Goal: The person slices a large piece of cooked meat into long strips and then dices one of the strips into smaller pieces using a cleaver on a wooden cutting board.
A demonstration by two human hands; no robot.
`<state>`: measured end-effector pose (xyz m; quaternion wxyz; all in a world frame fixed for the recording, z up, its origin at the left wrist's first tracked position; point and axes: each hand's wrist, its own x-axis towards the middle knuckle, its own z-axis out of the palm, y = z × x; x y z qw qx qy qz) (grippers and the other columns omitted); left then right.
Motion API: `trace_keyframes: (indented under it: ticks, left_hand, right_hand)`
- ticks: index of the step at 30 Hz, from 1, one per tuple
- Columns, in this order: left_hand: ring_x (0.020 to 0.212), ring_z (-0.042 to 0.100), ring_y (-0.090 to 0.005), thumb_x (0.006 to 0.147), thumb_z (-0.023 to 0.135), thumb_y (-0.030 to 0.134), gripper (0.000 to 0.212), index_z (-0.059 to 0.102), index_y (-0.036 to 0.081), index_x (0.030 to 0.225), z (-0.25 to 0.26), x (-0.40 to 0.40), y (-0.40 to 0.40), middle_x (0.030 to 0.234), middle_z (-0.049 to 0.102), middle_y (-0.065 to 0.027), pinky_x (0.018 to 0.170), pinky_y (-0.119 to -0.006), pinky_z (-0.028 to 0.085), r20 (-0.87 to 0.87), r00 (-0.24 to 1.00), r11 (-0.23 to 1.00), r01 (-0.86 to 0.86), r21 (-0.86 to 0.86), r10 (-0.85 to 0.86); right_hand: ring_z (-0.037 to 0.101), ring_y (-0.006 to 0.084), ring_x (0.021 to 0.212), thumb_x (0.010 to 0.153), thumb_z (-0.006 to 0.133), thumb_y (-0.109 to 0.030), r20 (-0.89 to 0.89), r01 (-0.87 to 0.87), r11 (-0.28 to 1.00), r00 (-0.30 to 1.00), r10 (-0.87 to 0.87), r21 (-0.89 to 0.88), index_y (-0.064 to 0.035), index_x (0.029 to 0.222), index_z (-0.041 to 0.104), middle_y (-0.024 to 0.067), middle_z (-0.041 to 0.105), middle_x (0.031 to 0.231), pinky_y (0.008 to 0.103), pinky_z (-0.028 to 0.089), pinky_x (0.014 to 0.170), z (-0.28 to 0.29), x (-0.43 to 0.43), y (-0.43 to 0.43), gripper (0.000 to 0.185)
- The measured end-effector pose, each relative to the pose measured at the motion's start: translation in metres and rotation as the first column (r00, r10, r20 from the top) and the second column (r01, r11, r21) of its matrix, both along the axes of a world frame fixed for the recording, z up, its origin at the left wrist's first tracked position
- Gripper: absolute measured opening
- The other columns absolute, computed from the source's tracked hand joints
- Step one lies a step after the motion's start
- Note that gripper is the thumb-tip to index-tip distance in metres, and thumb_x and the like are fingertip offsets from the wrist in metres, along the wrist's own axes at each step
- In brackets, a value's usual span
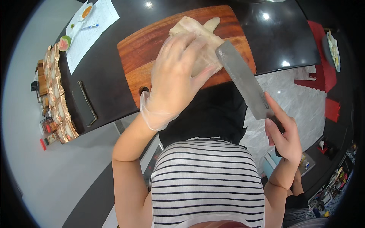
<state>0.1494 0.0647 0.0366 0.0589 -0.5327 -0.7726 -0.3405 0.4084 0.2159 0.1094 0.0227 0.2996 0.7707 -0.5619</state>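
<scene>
A pale, thick slab of raw meat or skin (pixel 209 50) lies on a wooden cutting board (pixel 139 47) at the counter's edge. My left hand (pixel 174 68), in a clear plastic glove, holds the slab down, its fingers spread over the left part and hiding it. In my bare right hand (pixel 285 136) is the dark handle of a cleaver (pixel 242 79). The cleaver's broad grey blade slants up to the slab's right edge; whether it touches cannot be told. A narrow pale strip (pixel 213 25) pokes out beyond the slab's far side.
On the dark counter, left of the board, lie a smartphone (pixel 86 104), a written sheet (pixel 91 34) with a pen (pixel 90 26), and a cut fruit (pixel 64 43). Several foil-edged packs (pixel 58 94) line the counter's left edge. Another person's arm (pixel 297 182) shows at lower right.
</scene>
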Motion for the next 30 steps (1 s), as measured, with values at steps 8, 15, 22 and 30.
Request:
trace_keyframes:
  ticks: [8,15,22,30]
  left_hand:
    - [0.125,0.055,-0.0417,0.073,0.086,0.013,0.057,0.064,0.002,0.125,-0.007,0.001,-0.005,0.132,0.06,-0.0204,0.107,-0.048,0.045,0.14,0.99,0.999,0.004,0.039,-0.009]
    - [0.123,0.057,-0.0416,0.073,0.086,0.011,0.061,0.061,0.001,0.128,-0.008,0.003,-0.006,0.13,0.062,-0.0215,0.112,-0.05,0.042,0.15,0.989,0.998,-0.016,0.053,0.008]
    - [0.123,0.058,-0.0409,0.072,0.087,0.01,0.066,0.058,0.002,0.131,-0.009,0.001,-0.007,0.129,0.063,-0.0213,0.113,-0.05,0.041,0.199,0.98,0.998,-0.03,0.054,0.019]
    - [0.123,0.059,-0.0405,0.072,0.087,0.008,0.069,0.054,0.003,0.132,-0.012,0.0,-0.008,0.129,0.063,-0.019,0.113,-0.051,0.041,0.172,0.985,0.997,0.012,0.077,-0.026]
  right_hand:
    - [0.046,0.0099,0.061,0.087,0.059,0.01,0.03,-0.076,0.989,0.997,0.072,0.127,-0.0051,0.149,0.052,0.0062,0.058,0.073,0.0221,0.041,0.061,-0.006,0.001,0.006,0.064]
    - [0.049,0.0125,0.061,0.089,0.061,0.008,0.024,-0.106,0.981,0.994,0.104,0.161,-0.0056,0.15,0.051,0.0119,0.065,0.077,0.0227,0.043,0.063,-0.01,-0.014,0.01,0.063]
    - [0.044,0.0041,0.047,0.095,0.056,0.003,0.081,-0.119,0.993,0.99,0.119,-0.006,-0.0103,0.154,0.047,-0.0008,0.062,0.069,0.0224,0.039,0.049,-0.004,-0.016,0.022,0.061]
    - [0.043,0.003,0.045,0.097,0.055,0.001,0.084,-0.092,0.989,0.991,0.102,-0.119,-0.0125,0.156,0.045,-0.0049,0.05,0.059,0.0221,0.038,0.047,-0.012,-0.025,0.021,0.061]
